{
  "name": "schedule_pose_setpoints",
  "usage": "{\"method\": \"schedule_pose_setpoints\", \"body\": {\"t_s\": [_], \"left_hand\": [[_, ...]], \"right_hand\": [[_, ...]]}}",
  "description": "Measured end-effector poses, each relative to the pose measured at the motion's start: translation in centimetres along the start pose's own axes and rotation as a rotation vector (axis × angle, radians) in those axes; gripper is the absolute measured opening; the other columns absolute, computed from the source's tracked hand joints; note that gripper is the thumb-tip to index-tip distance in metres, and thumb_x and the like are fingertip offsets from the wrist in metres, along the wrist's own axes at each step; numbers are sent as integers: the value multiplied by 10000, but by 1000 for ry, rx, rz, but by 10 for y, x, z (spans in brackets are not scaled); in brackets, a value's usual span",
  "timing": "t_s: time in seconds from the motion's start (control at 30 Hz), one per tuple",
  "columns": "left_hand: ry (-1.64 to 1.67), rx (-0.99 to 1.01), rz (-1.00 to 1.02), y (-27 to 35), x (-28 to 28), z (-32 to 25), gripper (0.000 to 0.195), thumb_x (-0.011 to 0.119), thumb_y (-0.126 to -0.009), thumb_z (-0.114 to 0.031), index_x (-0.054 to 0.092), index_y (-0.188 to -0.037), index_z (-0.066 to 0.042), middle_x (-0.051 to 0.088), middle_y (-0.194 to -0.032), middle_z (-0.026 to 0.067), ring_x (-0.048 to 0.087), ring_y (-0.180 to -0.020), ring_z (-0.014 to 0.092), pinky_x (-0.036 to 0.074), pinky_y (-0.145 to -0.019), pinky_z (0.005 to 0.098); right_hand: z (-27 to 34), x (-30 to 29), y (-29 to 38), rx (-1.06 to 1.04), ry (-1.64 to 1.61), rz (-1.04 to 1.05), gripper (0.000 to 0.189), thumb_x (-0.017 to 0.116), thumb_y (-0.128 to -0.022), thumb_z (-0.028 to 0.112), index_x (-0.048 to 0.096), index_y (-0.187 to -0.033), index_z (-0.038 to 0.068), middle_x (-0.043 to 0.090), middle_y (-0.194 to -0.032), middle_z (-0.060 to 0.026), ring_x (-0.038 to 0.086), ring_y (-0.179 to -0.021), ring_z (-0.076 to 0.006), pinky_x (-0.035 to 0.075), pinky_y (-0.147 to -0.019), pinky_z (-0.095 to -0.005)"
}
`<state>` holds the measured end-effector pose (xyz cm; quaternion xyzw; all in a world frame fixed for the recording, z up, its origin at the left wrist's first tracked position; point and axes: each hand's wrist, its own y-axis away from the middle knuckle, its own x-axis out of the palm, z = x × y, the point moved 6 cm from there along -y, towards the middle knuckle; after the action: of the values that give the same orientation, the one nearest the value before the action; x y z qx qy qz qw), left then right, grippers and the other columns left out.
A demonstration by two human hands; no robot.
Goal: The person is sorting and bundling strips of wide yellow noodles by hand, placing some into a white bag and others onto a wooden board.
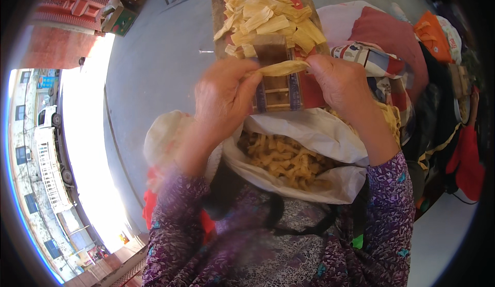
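Observation:
A twisted yellow strip (284, 68), apparently dried corn husk, stretches between my two hands. Its left end is pinched by my left hand (226, 93), which is a little blurred. My right hand (338, 80) grips the other end between thumb and fingers. Just beyond, flat yellow husk pieces (267, 14) lie heaped on a narrow, red-covered wooden bench (218, 20). Under the strip is a small wooden frame (276, 90) with rungs and blue patterned bands. Below my wrists, an open white sack (328, 188) holds many twisted yellow-brown pieces (286, 159).
Bundled cloths (390, 36) and an orange bag (431, 36) lie to the right. More yellow strips (390, 119) show behind my right forearm. At lower left is a blurred pale, rounded thing (164, 132). A truck (52, 167) stands outside the bright doorway.

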<state>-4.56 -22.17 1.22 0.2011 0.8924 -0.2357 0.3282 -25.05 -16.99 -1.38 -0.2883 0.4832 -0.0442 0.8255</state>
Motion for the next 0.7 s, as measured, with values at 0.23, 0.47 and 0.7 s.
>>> {"method": "schedule_pose_setpoints", "body": {"t_s": [0.23,0.47,0.7], "left_hand": [[-178,10,55,46,3,-11,212,688,-887,-94,702,-1068,15,680,-954,147,646,-871,304,510,-796,357],[650,-352,263,89,32,-45,339,611,-998,-240,658,-1163,53,682,-1096,151,654,-998,212,524,-865,362],[1166,-691,682,118,57,-70,274,582,-1024,-243,654,-956,12,581,-676,15,509,-535,80,451,-554,239]], "right_hand": [[-29,-25,65,279,9,15,199,651,-860,35,658,-1053,84,639,-779,-137,650,-663,-323,508,-572,-393],[71,-49,73,-201,42,68,349,715,-752,130,700,-1101,122,547,-762,-18,586,-662,-195,478,-554,-319],[85,-60,86,-295,55,-129,248,700,-811,191,693,-1036,89,569,-789,4,619,-746,-183,513,-594,-330]]}}
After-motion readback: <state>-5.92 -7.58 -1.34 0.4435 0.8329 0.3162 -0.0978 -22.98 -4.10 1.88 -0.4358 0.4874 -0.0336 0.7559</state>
